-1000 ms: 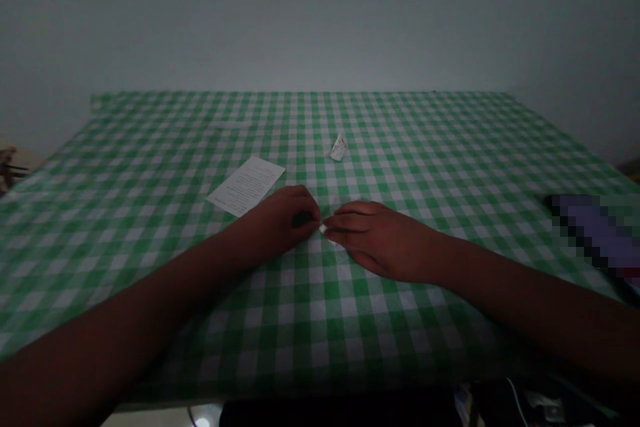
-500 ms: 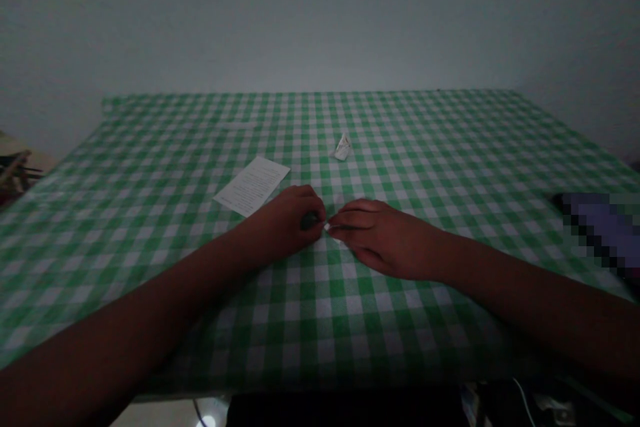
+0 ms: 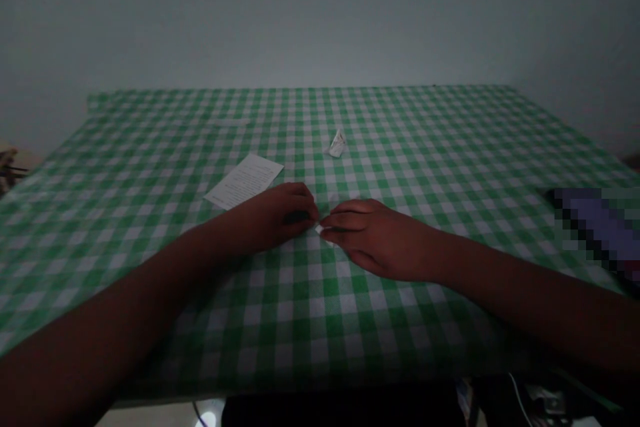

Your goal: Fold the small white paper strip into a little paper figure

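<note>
Both my hands rest on a green and white checked tablecloth [image 3: 150, 147] in dim light. My left hand [image 3: 280, 213] is curled, its fingertips pinched toward the middle. My right hand [image 3: 373, 233] faces it, fingers pressed together. Between the two sets of fingertips shows a tiny white scrap of paper [image 3: 320, 230], mostly hidden by the fingers. Both hands pinch it against the cloth.
A white printed slip of paper [image 3: 244, 180] lies flat just beyond my left hand. A small folded white paper piece [image 3: 339, 145] sits farther back at the middle. A blurred dark object [image 3: 595, 227] lies at the right edge. A plain wall stands behind the table.
The hands stay pinched together on the scrap; only the view has shifted slightly.
</note>
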Demonstrator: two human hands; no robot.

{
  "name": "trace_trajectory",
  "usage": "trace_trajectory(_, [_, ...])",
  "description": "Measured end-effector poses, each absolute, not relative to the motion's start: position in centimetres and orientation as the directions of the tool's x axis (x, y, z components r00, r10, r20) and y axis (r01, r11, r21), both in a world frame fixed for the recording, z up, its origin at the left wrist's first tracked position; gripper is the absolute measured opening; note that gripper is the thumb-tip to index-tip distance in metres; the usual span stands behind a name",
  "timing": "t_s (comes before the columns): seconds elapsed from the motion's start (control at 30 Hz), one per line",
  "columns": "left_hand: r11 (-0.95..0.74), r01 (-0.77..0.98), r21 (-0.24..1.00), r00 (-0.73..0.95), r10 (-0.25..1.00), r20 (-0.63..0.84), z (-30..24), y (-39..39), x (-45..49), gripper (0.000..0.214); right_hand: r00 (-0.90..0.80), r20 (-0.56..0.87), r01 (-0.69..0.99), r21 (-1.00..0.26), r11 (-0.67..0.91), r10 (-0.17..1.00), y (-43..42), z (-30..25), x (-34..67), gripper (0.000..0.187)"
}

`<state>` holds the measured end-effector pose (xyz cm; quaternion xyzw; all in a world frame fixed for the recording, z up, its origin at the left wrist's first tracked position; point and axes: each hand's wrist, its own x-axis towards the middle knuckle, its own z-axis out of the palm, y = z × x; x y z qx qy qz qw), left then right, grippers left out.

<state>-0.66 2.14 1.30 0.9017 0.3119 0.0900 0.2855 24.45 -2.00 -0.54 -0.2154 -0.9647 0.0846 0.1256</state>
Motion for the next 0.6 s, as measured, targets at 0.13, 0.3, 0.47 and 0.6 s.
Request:
trace_trajectory(0.13, [-0.692, 0.454, 0.562, 0.841, 0.541, -0.014, 1.06, 2.64, -1.28, 0.017, -0.873, 0.213, 0.399, -0.205, 0.894, 0.439, -2.02, -0.62, 24.42, 0.039])
trace_trajectory(0.3, [-0.718, 0.422, 0.553, 0.866, 0.500, -0.011, 1.14, 2.58, -1.35, 0.020, -0.849, 0.249, 0.409, -0.249, 0.878, 0.467, -2.06, -0.72, 23.91, 0.031])
trace_trajectory(0.47, [-0.716, 0.408, 0.567, 0.864, 0.503, 0.014, 1.14, 2.50, -1.27, 0.020, -0.823, 0.292, 0.410, -0.290, 0.865, 0.487, -1.82, -0.95, 23.62, 0.027])
trace_trajectory(0.6, [-0.732, 0.411, 0.543, 0.851, 0.522, 0.060, 0.67, 2.58, -1.18, 0.022, -0.795, 0.351, 0.390, -0.330, 0.860, 0.495, -1.33, -1.20, 23.89, 0.028])
